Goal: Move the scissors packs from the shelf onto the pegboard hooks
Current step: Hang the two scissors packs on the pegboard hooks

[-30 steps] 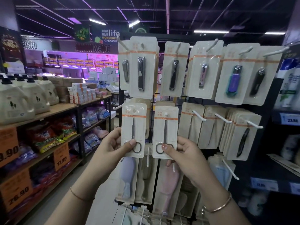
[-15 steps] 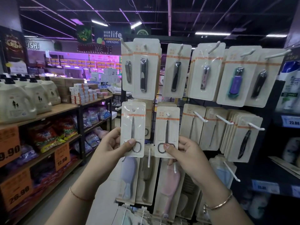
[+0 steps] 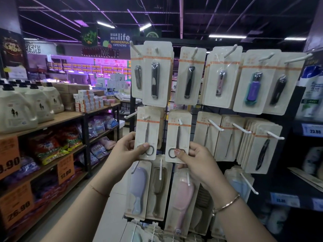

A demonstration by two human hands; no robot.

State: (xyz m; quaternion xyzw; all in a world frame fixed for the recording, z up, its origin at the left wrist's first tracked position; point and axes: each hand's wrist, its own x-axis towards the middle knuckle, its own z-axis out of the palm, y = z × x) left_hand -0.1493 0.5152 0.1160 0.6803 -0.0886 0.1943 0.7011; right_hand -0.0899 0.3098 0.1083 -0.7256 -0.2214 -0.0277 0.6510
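Observation:
Two beige scissors packs hang side by side in the middle row of the black wire pegboard. My left hand grips the lower edge of the left scissors pack, thumb over the scissor handles; a white hook pokes through its top hole. My right hand holds the bottom of the right scissors pack, which sits on its own white hook. More packs hang behind both.
Nail clipper packs fill the top row; tool packs hang to the right on long white hooks. Brush packs hang below my hands. Wooden shelves with detergent jugs stand at left across an aisle.
Both packs have slid a little further back onto their hooks while my hands kept their grip. The view has shifted slightly.

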